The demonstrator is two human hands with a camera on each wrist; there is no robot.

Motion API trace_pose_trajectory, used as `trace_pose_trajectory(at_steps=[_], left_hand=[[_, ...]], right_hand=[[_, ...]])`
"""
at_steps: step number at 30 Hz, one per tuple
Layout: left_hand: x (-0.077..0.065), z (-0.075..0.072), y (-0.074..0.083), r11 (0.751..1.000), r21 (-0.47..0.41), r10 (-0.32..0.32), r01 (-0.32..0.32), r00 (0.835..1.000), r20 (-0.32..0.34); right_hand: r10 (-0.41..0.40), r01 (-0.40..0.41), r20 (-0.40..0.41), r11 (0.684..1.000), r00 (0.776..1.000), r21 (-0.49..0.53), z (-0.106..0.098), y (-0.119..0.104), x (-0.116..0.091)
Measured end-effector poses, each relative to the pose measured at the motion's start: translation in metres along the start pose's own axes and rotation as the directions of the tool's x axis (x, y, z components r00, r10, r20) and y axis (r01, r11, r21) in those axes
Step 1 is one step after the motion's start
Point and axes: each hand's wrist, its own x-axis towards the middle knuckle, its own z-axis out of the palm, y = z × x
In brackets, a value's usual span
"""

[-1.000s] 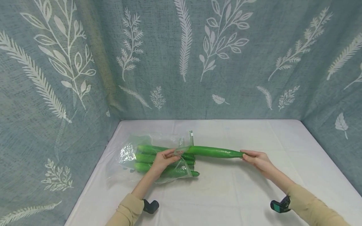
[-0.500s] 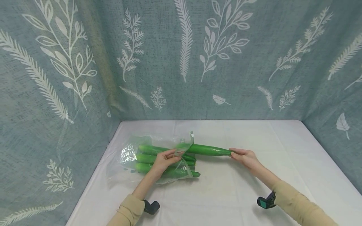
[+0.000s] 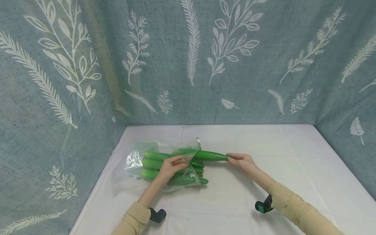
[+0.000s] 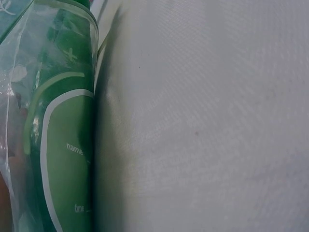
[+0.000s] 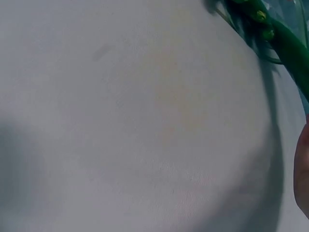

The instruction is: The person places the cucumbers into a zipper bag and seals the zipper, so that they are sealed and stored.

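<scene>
A clear zip bag (image 3: pixel 133 160) lies flat on the left half of the table with several long green cucumbers (image 3: pixel 149 164) in it, their tips poking out at the mouth. My left hand (image 3: pixel 169 168) pinches the bag's upper edge at the opening. Between thumb and fingers, my right hand (image 3: pixel 243 163) holds the thin end of another cucumber (image 3: pixel 212 156), whose thick end is inside the bag. The left wrist view has the bag's printed green label (image 4: pixel 70 159) close up. At the right wrist view's edge are the held cucumber (image 5: pixel 292 53) and part of my right hand (image 5: pixel 302 174).
A white cloth covers the table (image 3: pixel 282 147). Blue-green curtains (image 3: pixel 205 104) with white leaf patterns stand behind it and at both sides. Dark devices (image 3: pixel 158 215) sit at the cuffs of both tan sleeves.
My right hand has moved left, pushing the held cucumber further into the bag. My left hand has stayed at the bag's opening. The cucumbers in the bag have hardly moved.
</scene>
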Motion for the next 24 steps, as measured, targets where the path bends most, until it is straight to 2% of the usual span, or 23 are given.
trace_pose_trajectory(at_steps=[3, 13, 24], left_hand=[[0.001, -0.002, -0.001, 1.0, -0.005, 0.021, -0.021, 0.999, 0.025], [0.004, -0.004, -0.002, 1.0, 0.011, 0.014, -0.014, 1.0, 0.026], [0.003, -0.005, -0.002, 0.999, 0.027, 0.02, -0.021, 0.999, 0.027]], right_hand=[[0.002, -0.003, -0.014, 1.0, 1.0, -0.019, 0.009, -0.001, 0.006], [-0.003, 0.002, -0.011, 0.999, 1.0, -0.037, 0.032, -0.008, 0.019], [-0.132, 0.126, -0.024, 0.977, 0.991, -0.174, 0.046, -0.013, 0.024]])
